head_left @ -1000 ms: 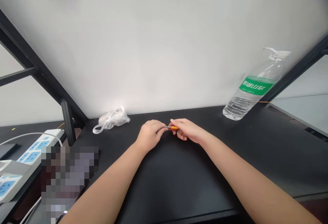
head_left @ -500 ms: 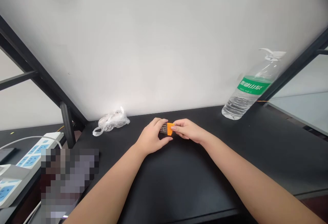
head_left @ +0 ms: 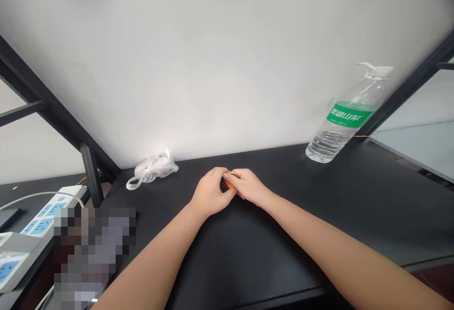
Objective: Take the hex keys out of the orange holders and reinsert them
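Note:
A small orange object (head_left: 230,184) with thin metal rods is between my two hands, above the middle of the black table (head_left: 220,262). My left hand (head_left: 212,191) curls round its left side, thumb below and fingers above. From the right, my right hand (head_left: 248,186) pinches it, fingers and thumb closed over the orange part. Most of the object is covered by the fingers, and only a bit of orange and a small metallic glint show.
A crumpled clear plastic bag (head_left: 153,169) lies at the back left. At the back right stands a large water bottle (head_left: 342,120) with a green label. White power strips (head_left: 42,225) are at the far left, beside a blurred area.
My right hand has moved left, closer to my left hand, and now covers more of the orange object. The metal rods are now mostly hidden.

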The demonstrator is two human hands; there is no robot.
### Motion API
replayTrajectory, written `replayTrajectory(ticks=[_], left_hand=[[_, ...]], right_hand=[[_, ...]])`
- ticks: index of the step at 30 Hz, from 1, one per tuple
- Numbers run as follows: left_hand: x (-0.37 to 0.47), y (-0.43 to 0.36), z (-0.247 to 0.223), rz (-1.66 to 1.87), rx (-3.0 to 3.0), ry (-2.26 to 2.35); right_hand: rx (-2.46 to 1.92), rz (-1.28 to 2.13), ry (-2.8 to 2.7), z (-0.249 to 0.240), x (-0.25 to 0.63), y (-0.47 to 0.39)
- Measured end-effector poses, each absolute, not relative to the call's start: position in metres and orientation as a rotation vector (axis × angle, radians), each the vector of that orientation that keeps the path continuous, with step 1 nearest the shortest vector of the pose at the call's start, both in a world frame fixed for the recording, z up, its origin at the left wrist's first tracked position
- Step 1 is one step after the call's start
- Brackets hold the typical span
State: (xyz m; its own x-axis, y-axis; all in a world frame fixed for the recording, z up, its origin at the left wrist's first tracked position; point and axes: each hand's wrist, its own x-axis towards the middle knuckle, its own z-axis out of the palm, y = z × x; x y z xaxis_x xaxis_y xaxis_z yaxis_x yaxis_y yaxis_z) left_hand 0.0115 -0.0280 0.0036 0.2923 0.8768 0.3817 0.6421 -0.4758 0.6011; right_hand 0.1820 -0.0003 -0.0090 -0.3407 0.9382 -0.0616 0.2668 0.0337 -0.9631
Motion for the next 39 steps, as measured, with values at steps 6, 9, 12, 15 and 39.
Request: replayTrajectory(ticks=[6,9,12,15,39], left_hand=[[0.014,-0.028,0.006,1.020,2.169,1.291],[0.015,-0.029,0.007,1.046,2.211,1.317],[0.016,-0.030,0.006,1.057,2.227,1.325],[0.017,-0.030,0.006,1.052,2.223,1.347],[0.011,-0.029,0.010,0.852,2.374,1.453]], right_hand=[[-1.249,1.124,-1.737,-0.010,0.185,0.002],[-1.233,1.129,-1.690,-0.009,0.186,0.001],[-1.220,1.114,-1.667,-0.009,0.186,0.000],[-1.223,1.123,-1.633,-0.008,0.186,-0.001],[-1.148,1.502,-1.275,-0.011,0.197,0.011]])
